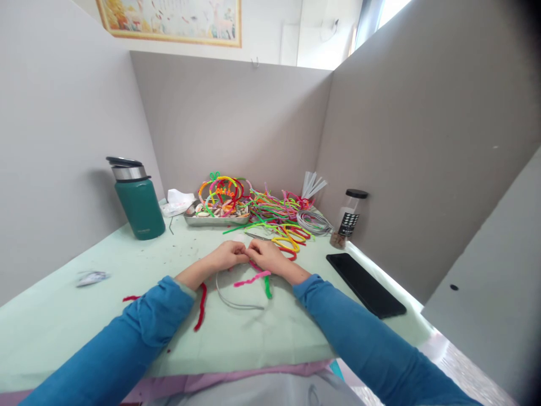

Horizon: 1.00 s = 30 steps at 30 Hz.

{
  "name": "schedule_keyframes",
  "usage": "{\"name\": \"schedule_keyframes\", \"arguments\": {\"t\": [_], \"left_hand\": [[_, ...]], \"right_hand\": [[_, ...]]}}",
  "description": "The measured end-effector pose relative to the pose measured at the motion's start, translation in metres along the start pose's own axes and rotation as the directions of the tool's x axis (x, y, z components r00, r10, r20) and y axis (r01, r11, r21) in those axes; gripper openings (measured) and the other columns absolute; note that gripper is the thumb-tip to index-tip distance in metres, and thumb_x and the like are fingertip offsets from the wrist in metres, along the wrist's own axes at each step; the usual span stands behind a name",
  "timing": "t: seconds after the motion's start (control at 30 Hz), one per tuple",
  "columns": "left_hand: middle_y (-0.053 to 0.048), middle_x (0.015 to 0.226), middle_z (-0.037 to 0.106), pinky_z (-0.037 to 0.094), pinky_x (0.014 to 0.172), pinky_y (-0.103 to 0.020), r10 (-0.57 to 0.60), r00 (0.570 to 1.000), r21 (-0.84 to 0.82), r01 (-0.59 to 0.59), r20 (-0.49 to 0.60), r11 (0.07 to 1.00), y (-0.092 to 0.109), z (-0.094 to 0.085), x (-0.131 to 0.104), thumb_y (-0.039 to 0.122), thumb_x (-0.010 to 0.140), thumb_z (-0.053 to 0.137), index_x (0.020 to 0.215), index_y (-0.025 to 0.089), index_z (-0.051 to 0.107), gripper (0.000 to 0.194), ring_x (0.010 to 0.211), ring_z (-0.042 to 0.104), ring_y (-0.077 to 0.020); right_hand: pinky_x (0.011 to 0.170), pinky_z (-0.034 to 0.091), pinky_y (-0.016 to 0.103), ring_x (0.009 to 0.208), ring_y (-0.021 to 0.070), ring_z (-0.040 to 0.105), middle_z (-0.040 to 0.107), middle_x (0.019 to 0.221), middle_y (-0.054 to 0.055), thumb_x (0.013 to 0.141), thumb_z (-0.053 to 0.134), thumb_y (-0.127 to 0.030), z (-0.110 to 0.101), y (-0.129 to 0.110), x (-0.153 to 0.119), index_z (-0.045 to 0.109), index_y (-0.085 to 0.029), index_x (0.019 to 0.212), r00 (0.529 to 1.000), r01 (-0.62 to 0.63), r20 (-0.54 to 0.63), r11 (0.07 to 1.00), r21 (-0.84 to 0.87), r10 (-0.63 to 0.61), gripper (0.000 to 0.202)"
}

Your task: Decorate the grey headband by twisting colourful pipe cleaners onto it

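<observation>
My left hand (230, 255) and my right hand (267, 256) meet above the table, thumbs and fingertips pinched together. From beneath my left hand a thin grey metal headband (236, 305) curves down towards me. Red-pink pipe cleaner (254, 264) shows at the fingertips of my right hand; the exact grip is hidden by the fingers. Just below hang or lie a short pink pipe cleaner (252, 278) and a green piece (267, 288). Beside my left wrist lies a dark red pipe cleaner (202, 308), and another red end (131, 298) pokes out by the left sleeve.
Behind my hands are scissors (257, 237), a metal tray (217, 221) with decorated headbands, a heap of pipe cleaners (274, 206) and coiled grey headbands (313, 223). A green bottle (141, 208) stands left; a jar (347, 220) and black phone (366, 285) are right. Grey partitions enclose the table.
</observation>
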<state>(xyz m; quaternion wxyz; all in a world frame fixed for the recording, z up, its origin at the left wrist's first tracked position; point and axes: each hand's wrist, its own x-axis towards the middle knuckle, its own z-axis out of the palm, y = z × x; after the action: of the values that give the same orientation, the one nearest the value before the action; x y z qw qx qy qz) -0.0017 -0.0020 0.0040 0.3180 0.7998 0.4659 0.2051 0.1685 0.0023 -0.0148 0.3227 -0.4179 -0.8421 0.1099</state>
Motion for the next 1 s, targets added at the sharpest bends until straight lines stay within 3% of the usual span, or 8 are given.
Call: {"name": "schedule_keyframes", "arguments": {"t": [0.4, 0.73, 1.0], "left_hand": [[0.004, 0.056, 0.047, 0.031, 0.04, -0.018, 0.012, 0.999, -0.099, -0.009, 0.03, 0.995, -0.0026, -0.0002, 0.0012, 0.046, 0.071, 0.053, 0.08, 0.014, 0.057, 0.034, 0.041, 0.039, -0.0058], [0.005, 0.05, 0.038, 0.034, 0.04, -0.02, -0.034, 0.999, -0.253, 0.043, 0.043, 0.966, 0.0037, -0.0008, 0.0005, 0.036, 0.071, 0.049, 0.082, 0.012, 0.059, 0.028, 0.041, 0.037, -0.0068], [0.004, 0.055, 0.045, 0.031, 0.041, -0.019, -0.016, 0.999, -0.181, 0.023, 0.037, 0.983, -0.0012, -0.0008, 0.0011, 0.043, 0.069, 0.055, 0.077, 0.013, 0.057, 0.032, 0.043, 0.037, -0.0057]], "right_hand": [[0.053, 0.024, 0.021, 0.059, 0.0096, 0.044, 0.056, 0.065, 0.0, 0.086, 0.043, -0.038, -0.0003, 0.0001, 0.0005, 0.057, -0.016, 0.075, 1.0, -0.004, -0.005, 1.0, 0.019, 0.004, 0.028], [0.052, 0.025, 0.021, 0.06, 0.0103, 0.045, 0.056, 0.066, 0.0, 0.086, 0.041, -0.038, -0.0021, -0.0001, 0.0009, 0.055, -0.016, 0.073, 0.999, -0.048, 0.013, 0.998, 0.034, 0.048, 0.029], [0.052, 0.025, 0.021, 0.059, 0.0101, 0.045, 0.057, 0.066, 0.0, 0.086, 0.041, -0.035, -0.0021, -0.0003, 0.0005, 0.056, -0.017, 0.074, 0.999, -0.047, 0.019, 0.998, 0.029, 0.047, 0.027]]}}
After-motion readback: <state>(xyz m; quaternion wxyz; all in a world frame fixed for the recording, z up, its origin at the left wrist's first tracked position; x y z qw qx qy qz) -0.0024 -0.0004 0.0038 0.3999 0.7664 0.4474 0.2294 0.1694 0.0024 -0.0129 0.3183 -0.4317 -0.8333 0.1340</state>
